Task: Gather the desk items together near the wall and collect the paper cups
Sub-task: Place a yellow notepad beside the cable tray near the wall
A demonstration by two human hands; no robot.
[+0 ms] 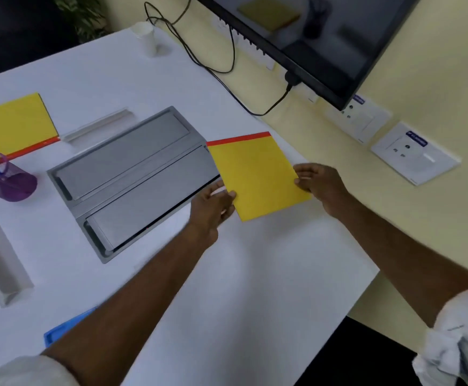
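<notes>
A yellow notepad with a red top strip (255, 174) lies at the desk's right side, near the wall. My left hand (213, 207) grips its near left corner, and my right hand (319, 182) grips its right edge. A second yellow notepad (15, 123) rests at the far left. A white paper cup (146, 37) stands upright at the far edge of the white desk (255, 274). A purple mesh pen holder (4, 176) with pens stands at the left.
A grey metal cable box (132, 174) is set into the desk's middle. A black monitor (310, 32) hangs on the wall with cables (221, 71) trailing onto the desk. Wall sockets (414, 151) sit at right. A blue item (68, 327) and recessed slots (1, 263) lie near left.
</notes>
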